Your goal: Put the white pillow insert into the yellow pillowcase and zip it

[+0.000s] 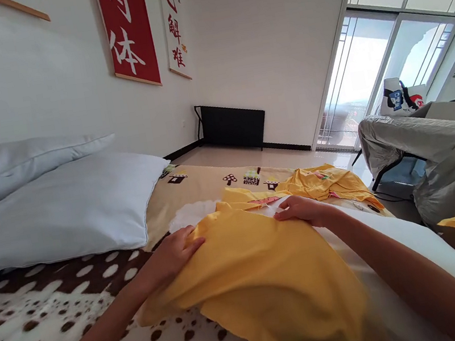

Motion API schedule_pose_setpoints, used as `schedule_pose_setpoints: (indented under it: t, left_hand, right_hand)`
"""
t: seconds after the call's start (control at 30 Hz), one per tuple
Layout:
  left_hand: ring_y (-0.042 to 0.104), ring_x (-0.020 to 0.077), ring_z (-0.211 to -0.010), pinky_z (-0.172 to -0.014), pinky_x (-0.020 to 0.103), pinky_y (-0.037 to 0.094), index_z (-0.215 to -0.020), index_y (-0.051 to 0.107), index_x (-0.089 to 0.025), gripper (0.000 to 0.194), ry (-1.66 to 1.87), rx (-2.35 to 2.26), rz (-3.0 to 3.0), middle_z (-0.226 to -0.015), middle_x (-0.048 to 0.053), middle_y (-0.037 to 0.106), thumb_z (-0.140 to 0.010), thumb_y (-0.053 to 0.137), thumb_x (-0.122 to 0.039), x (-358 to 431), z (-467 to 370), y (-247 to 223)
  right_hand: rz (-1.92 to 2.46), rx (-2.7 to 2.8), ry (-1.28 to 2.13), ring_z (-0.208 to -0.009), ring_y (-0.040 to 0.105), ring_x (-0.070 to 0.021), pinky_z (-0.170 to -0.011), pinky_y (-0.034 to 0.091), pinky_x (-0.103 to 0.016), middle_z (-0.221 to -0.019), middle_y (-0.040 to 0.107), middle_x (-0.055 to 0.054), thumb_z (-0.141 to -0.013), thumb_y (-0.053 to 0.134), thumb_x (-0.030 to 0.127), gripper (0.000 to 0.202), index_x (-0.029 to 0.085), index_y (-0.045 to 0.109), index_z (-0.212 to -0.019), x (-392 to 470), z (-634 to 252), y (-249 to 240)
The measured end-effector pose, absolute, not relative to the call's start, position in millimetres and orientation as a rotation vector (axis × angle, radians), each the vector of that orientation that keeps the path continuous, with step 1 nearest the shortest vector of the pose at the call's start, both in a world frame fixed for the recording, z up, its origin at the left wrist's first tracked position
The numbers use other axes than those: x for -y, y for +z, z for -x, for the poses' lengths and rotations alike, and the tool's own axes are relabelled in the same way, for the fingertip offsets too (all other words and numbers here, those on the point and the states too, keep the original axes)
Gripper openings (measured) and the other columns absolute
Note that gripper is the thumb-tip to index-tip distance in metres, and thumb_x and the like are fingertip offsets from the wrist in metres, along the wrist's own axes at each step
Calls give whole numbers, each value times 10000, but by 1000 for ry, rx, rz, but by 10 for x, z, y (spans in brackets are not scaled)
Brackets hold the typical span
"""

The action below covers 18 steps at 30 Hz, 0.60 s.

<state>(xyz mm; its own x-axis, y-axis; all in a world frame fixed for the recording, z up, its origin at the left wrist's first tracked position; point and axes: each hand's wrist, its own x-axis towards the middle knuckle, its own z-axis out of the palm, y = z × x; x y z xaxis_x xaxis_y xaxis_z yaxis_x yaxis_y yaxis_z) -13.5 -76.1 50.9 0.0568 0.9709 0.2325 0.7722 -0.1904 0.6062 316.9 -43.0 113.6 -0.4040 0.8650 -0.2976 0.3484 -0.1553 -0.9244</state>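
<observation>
1. Our left hand (175, 252) grasps the yellow cloth (269, 267) at its far left edge, thumb on top.
2. Our right hand (300, 209) pinches the same cloth at its far right edge.
3. The cloth hangs in loose folds (its near part blurred) over the brown-and-white blanket (82, 320), beside a white padded item (411, 239).
4. Beyond, we see a crumpled yellow garment (324, 181) on the patterned sheet (203, 179).

Worn on the head, the lone camera looks forward and down, close over the bed (81, 309), apparently tilted.
</observation>
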Motion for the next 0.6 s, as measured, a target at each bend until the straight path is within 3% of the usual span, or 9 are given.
schedule_pose_setpoints:
  t: [0.23,0.4,0.5,0.6]
  left_hand:
    - [481,172,-574,-530,229,299,-609,567,-184,415,781,-1565,-1850,-596,3,549,-652,572,-597,173,31,673]
    - [470,181,-621,-576,229,301,-598,586,-187,374,936,-1616,-1989,-605,21,557,-690,557,-548,-191,-147,647]
    - [463,174,-608,-569,226,302,-595,584,-187,385,938,-1627,-1998,-582,13,540,-716,547,-551,-215,-176,601]
    - [468,155,-533,-515,222,311,-545,577,-163,393,907,-1635,-1850,-519,3,532,-627,676,-534,-43,-59,636]
  right_hand:
    - [1153,1399,1826,-608,626,-105,-579,490,-205,-705,673,14,-627,792,358,285,168,624,-759,279,-3357,672]
    - [1271,1339,1736,-589,613,-128,-545,480,-235,-689,666,19,-609,793,420,316,197,616,-745,344,-3345,683]
    - [1283,1401,1757,-578,602,-133,-536,462,-239,-673,659,17,-564,815,370,308,193,611,-711,347,-3356,714]
    - [1247,1297,1713,-594,603,-136,-566,467,-251,-681,655,6,-565,796,354,300,184,616,-735,321,-3375,676]
